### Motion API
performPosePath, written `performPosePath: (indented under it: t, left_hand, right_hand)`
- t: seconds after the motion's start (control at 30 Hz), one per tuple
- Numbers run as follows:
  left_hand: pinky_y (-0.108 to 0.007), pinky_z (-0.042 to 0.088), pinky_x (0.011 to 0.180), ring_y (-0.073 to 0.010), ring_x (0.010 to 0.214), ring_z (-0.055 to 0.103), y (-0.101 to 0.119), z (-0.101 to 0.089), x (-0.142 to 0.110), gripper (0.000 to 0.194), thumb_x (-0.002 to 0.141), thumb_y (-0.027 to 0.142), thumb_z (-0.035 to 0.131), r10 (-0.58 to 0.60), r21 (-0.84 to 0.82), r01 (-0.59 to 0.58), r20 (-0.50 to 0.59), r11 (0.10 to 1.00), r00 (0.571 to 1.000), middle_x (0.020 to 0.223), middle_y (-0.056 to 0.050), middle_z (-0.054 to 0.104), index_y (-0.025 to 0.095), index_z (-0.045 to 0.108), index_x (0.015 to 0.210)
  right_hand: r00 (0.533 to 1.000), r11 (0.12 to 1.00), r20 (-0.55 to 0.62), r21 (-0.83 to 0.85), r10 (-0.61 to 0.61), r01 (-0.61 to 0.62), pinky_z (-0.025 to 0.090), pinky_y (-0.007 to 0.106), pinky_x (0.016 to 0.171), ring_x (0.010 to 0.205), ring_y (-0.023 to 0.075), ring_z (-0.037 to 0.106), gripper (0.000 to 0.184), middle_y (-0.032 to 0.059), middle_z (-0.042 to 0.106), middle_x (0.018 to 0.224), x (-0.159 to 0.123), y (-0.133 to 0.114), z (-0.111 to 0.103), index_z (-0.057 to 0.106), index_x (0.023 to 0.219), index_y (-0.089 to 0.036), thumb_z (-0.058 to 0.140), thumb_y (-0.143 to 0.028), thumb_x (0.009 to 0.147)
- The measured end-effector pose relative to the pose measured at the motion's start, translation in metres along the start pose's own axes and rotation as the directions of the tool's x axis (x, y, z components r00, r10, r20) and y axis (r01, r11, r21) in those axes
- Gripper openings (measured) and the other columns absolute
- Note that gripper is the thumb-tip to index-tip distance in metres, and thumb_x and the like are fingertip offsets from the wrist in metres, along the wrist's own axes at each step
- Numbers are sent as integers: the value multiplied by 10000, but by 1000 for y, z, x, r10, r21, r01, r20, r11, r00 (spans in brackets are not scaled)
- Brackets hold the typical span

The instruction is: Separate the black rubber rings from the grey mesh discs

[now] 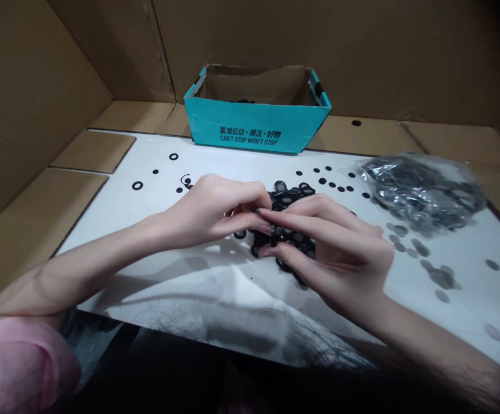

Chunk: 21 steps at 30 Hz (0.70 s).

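My left hand (228, 210) and my right hand (336, 241) meet over the middle of the white board. Between the thumb and fingers of my right hand is a small black ring (273, 233), seen nearly edge-on. My left thumb and forefinger are pinched together against the same ring. Right behind and below my fingers lies a heap of black rings (295, 198), several with grey discs in their centres. My hands cover part of that heap.
A turquoise box (250, 126) with dark contents stands at the back. Right of it lies a clear plastic bag (422, 190) of black parts. Small black discs (332, 185), grey translucent discs (442, 277) and loose rings (137, 186) are scattered on the white board (146, 276). Cardboard walls (362, 63) surround it.
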<state>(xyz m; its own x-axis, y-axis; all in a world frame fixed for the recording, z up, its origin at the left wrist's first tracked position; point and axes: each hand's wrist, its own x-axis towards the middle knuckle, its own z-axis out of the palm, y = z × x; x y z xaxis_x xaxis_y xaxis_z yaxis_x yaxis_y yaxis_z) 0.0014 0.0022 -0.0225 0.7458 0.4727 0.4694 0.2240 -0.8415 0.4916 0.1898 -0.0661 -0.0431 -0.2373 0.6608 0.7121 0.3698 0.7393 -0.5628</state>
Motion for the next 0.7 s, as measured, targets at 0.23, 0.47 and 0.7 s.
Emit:
performPosePath:
  t: [0.23,0.47,0.7]
  left_hand:
    - [-132,423,543,-50,565,600,2,-11,0,94,882,217,638,-14,-127,21,50,992,999,661,34,693,150,644,816]
    - [-171,477,572,-67,582,572,19,-14,2,107,866,220,639,-121,-373,167,145,913,982,651,4,635,119,629,835]
    - [-182,462,533,-62,550,544,24,-9,0,83,803,74,589,-123,-319,130,43,939,992,639,26,599,145,610,838]
  right_hand:
    - [994,990,-22,-104,-103,100,508,355,638,752,176,613,487,40,679,858,1,3,-3,667,1164,-301,716,-48,750]
    - [981,923,2,-338,-192,182,509,369,617,730,201,629,491,35,688,834,3,-2,-12,649,1175,-350,673,-70,773]
    - [984,943,-56,-300,-169,145,490,366,617,701,199,615,328,43,688,793,4,1,-7,645,1049,-280,726,-141,763]
